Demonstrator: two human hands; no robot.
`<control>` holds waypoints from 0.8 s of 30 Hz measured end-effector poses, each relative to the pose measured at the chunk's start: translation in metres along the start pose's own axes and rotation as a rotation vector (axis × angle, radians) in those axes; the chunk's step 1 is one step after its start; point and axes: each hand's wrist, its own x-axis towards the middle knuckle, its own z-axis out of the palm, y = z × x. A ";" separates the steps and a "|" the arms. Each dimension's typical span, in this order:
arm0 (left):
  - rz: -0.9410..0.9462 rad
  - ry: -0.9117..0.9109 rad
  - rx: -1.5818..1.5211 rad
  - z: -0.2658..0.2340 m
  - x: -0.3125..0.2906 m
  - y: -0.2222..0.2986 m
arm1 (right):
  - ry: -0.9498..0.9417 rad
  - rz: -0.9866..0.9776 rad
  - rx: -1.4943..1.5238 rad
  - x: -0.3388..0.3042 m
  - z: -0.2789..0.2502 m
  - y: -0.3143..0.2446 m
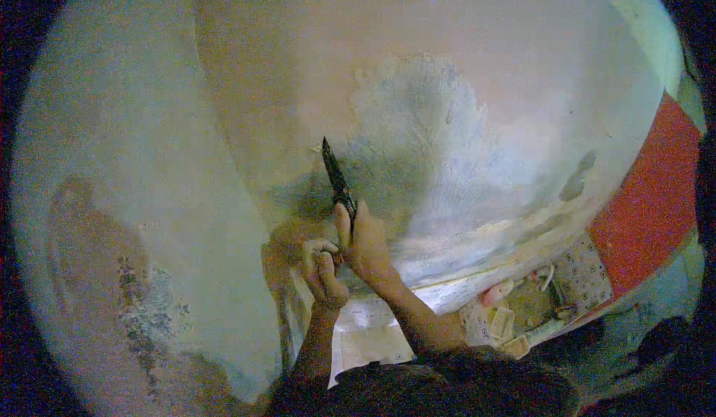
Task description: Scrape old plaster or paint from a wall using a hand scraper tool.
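My right hand (pixel 362 244) is closed round the lower end of a dark, narrow pointed tool (pixel 335 174). The tool points up and slightly left; whether it is a knife or long-nose pliers is too dim to tell. A tiny pale bit shows beside its tip. Just below and left of that hand, my left hand (pixel 325 277) is curled with its fingers pressed together, close against the right hand's heel. Anything inside those fingers is hidden. Behind both hands rises a stained wall (pixel 440 111) with a rough whitish patch.
At the lower right, a ledge with a patterned cover (pixel 589 271) bears a pale plastic container (pixel 501 321), a red and white item (pixel 495 293) and other small things. A red panel (pixel 647 193) stands at the right. A pale lit surface (pixel 369 342) lies between my forearms.
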 end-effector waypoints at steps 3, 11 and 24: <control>0.043 0.010 0.101 -0.001 0.001 0.021 | -0.043 -0.035 -0.078 -0.004 -0.013 -0.003; 0.095 -0.030 0.194 0.014 0.010 0.054 | -0.125 0.018 -0.118 0.012 -0.021 -0.022; 0.040 0.020 0.101 0.003 0.011 0.027 | -0.025 0.102 0.052 0.002 -0.041 0.010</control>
